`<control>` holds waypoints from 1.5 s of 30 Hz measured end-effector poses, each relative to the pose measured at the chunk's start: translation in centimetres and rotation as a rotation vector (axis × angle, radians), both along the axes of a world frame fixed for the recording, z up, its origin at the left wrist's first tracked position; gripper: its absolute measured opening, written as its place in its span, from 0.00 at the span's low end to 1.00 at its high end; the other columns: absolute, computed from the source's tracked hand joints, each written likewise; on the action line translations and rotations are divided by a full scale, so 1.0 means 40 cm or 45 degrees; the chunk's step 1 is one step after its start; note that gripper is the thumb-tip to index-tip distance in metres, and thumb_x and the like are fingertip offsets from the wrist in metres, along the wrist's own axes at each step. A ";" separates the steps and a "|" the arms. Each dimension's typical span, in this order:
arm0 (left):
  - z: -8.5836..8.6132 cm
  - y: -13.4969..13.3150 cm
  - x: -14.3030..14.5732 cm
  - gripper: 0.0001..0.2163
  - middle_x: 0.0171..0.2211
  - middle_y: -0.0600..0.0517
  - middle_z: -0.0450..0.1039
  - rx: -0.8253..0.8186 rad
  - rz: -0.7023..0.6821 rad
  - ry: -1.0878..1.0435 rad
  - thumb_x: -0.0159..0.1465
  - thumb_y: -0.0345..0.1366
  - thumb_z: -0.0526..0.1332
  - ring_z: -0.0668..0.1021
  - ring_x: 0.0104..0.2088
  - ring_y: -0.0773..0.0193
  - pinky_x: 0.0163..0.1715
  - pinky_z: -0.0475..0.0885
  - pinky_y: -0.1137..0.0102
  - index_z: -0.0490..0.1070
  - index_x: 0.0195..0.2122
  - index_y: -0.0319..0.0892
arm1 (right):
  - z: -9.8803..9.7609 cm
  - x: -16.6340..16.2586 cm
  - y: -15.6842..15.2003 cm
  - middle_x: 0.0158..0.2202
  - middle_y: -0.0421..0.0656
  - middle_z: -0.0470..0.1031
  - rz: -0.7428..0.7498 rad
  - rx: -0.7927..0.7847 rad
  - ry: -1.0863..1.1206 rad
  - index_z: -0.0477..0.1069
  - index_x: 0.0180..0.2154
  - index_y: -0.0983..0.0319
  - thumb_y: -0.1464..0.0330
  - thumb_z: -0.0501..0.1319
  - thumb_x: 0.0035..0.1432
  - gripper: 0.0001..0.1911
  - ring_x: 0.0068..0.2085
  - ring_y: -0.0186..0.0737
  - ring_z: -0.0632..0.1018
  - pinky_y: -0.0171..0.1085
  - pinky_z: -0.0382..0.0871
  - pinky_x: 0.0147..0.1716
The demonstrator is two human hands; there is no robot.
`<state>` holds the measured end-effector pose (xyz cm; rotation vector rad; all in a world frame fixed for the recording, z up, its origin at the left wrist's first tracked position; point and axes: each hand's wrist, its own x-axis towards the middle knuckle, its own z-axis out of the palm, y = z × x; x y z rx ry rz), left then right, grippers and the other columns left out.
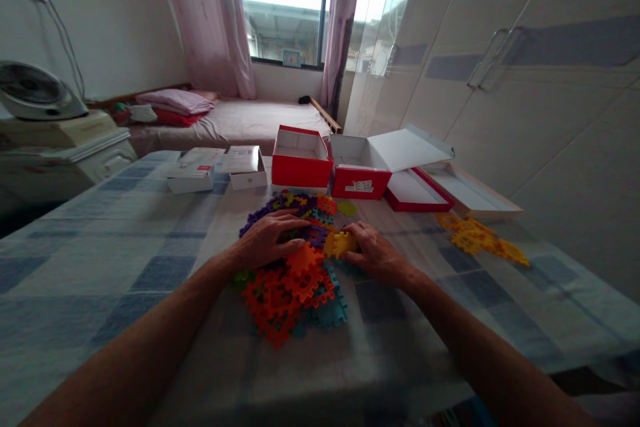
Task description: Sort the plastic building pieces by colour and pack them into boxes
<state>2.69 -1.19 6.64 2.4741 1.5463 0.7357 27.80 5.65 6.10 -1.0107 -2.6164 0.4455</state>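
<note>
A heap of interlocking plastic tiles (pixel 280 300) in orange, purple, teal and green lies in front of me on the table. My left hand (pixel 273 237) rests on the heap with its fingers stretched out over purple and orange tiles. At the heap's right side, my right hand (pixel 373 250) grips a yellow tile (pixel 340 244) between thumb and fingers. Off to the right, several yellow tiles (pixel 475 237) lie apart in a loose group. A yellow-green tile (pixel 347 208) sits just behind my right hand.
Behind the heap stand two white boxes (pixel 195 170), an open red box (pixel 301 170), and another red box (pixel 361 181) with its lid raised. Shallow trays (pixel 420 190) lie to the right. A checked cloth (pixel 165 233) covers the table. Beyond are a bed (pixel 260 120) and a wardrobe (pixel 525 113).
</note>
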 end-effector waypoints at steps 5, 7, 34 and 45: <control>0.002 0.000 0.001 0.22 0.52 0.47 0.69 -0.002 0.013 0.008 0.62 0.48 0.53 0.67 0.56 0.55 0.54 0.64 0.60 0.66 0.54 0.46 | 0.022 0.046 0.017 0.34 0.45 0.68 -0.149 -0.039 0.013 0.66 0.33 0.63 0.69 0.53 0.57 0.05 0.36 0.38 0.70 0.38 0.63 0.38; 0.001 0.001 0.000 0.22 0.52 0.47 0.69 0.002 0.006 0.008 0.62 0.48 0.53 0.67 0.56 0.55 0.54 0.63 0.61 0.66 0.54 0.46 | 0.039 0.046 0.017 0.35 0.45 0.68 -0.100 -0.043 0.044 0.66 0.31 0.62 0.69 0.51 0.58 0.07 0.37 0.38 0.70 0.38 0.63 0.40; -0.010 0.004 -0.007 0.21 0.55 0.48 0.67 -0.037 0.057 -0.024 0.62 0.46 0.53 0.64 0.58 0.54 0.56 0.60 0.59 0.66 0.55 0.47 | 0.004 -0.019 0.001 0.43 0.45 0.64 0.312 0.038 0.239 0.68 0.33 0.62 0.72 0.61 0.51 0.05 0.43 0.37 0.68 0.37 0.64 0.44; -0.003 0.002 -0.006 0.21 0.52 0.46 0.69 -0.034 0.043 -0.008 0.62 0.47 0.53 0.66 0.56 0.55 0.54 0.62 0.61 0.68 0.52 0.45 | 0.039 0.044 0.029 0.35 0.41 0.71 0.080 -0.610 0.557 0.68 0.35 0.61 0.64 0.59 0.53 0.09 0.35 0.35 0.72 0.34 0.66 0.34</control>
